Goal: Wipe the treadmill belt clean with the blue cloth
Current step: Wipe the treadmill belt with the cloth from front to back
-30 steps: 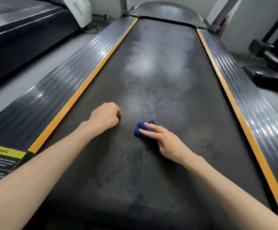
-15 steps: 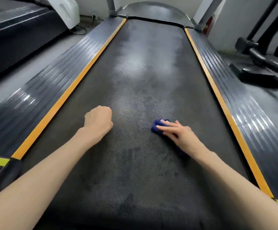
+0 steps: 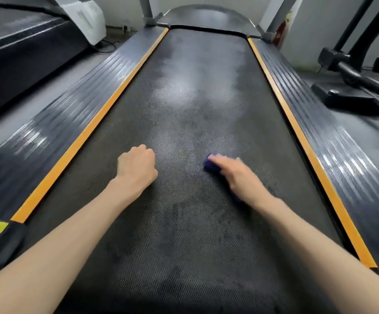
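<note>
Treadmill belt (image 3: 195,105) open ahead between orange strips (image 3: 107,105), left hand (image 3: 136,165) fisted empty, right hand (image 3: 236,175) seemingly flat on blue cloth (image 3: 210,166)

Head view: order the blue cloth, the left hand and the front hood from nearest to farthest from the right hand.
1. blue cloth, under the right hand.
2. left hand, alongside on the belt.
3. front hood, at the far end.

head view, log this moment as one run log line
step: wiping | right hand: presses blue cloth on treadmill belt, blurred | left hand: fist on belt, holds nothing
</note>
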A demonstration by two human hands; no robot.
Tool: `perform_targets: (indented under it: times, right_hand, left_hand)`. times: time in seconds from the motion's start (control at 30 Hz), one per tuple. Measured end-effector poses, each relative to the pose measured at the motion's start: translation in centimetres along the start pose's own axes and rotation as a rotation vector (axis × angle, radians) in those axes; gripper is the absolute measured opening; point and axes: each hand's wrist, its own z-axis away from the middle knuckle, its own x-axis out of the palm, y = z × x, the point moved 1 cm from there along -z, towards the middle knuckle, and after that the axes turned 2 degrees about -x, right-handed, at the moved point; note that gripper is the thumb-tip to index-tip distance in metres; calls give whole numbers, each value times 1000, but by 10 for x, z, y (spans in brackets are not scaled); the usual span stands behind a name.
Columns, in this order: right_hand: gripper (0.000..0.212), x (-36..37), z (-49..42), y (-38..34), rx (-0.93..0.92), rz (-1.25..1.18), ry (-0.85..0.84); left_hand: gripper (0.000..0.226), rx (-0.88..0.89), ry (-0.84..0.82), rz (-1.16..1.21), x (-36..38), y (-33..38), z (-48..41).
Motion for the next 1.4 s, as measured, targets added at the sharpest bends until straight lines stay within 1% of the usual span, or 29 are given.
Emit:
perform_targets:
  times: [0.07,0.1,0.13,0.17,0.2,0.27,0.3,0.33,0.37,0.4,0.5,0.53,0.57,0.6,0.7,0.77,0.8,0.83,0.9,1.0,1.07,1.1,1.13,1.23,1.3,1.33,1.37,1.4]
  right_hand:
    - [48,-10,-31,28,322,-46,112]
    - [49,-12,-41,29,408,-39,158]
    - [48,-8,-49,23,404,-18,176]
    - [46,-2,-51,10,328,-11,164]
    - [43,7,-48,-7,195,-25,123]
    - [37,25,-27,-39,-93,-74,13]
    - [35,27,-21,-42,-186,-87,-34]
    - [34,23,-22,-37,-226,-91,-54]
    - [33,18,-28,-26,-205,-85,-42]
    - [33,14,-38,-11,-129,-81,7]
    - [33,1,-72,31,254,-124,200]
    - [33,2,-77,33,318,-108,245]
    - [34,5,-77,26,318,-83,246]
    - [34,9,-71,15,274,-81,212]
    - [33,22,-26,-28,-16,-169,92]
    - [32,27,-5,-36,-113,-210,27]
    - [32,25,-9,-30,-121,-214,4]
    - [32,22,-21,-22,-86,-219,3]
    - [32,15,-58,1,61,-203,76]
    - [34,11,-114,29,313,-163,190]
    - [36,18,-130,28,387,-110,226]
    - [37,21,-130,21,381,-87,218]
    - [37,23,-125,13,333,-82,191]
    - [35,30,-86,-18,23,-116,30]
    - [36,25,-64,-19,-103,-118,-49]
    - [37,17,-62,-11,-108,-108,-69]
    - [37,8,-65,3,-66,-86,-65]
    - [38,-3,-67,23,15,-55,-35]
  left_hand:
    - [28,81,34,39,3,-4,0]
    - [33,128,29,77,5,-5,0]
    - [36,155,3,127,7,-4,1]
    - [38,157,-30,170,8,-3,3]
    - [38,140,-45,196,9,-1,4]
    - [36,99,-24,205,11,2,4]
    - [34,78,-10,201,11,3,3]
    - [33,56,-2,206,10,4,3]
    - [32,41,0,218,9,5,2]
    - [32,36,-1,228,8,4,2]
    - [34,34,-13,234,9,3,4]
    - [34,41,-6,229,10,3,5]
    - [33,47,8,220,10,3,5]
    - [32,47,22,209,10,4,5]
    - [28,44,49,161,10,9,1]
    - [27,46,47,115,8,12,0]
    - [28,45,40,113,7,12,-1]
    - [28,39,26,124,6,11,-1]
    - [28,29,3,157,4,8,0]
    - [31,58,-12,134,7,6,3]
    - [31,50,-8,136,8,8,4]
    - [30,44,-1,132,8,9,3]
    - [29,41,7,118,8,11,3]
    - [27,53,23,29,8,16,-1]
    - [23,41,11,-14,6,22,-6]
    - [22,38,4,-18,4,26,-9]
    - [21,40,-3,0,1,30,-12]
    - [23,44,-12,49,-1,34,-13]
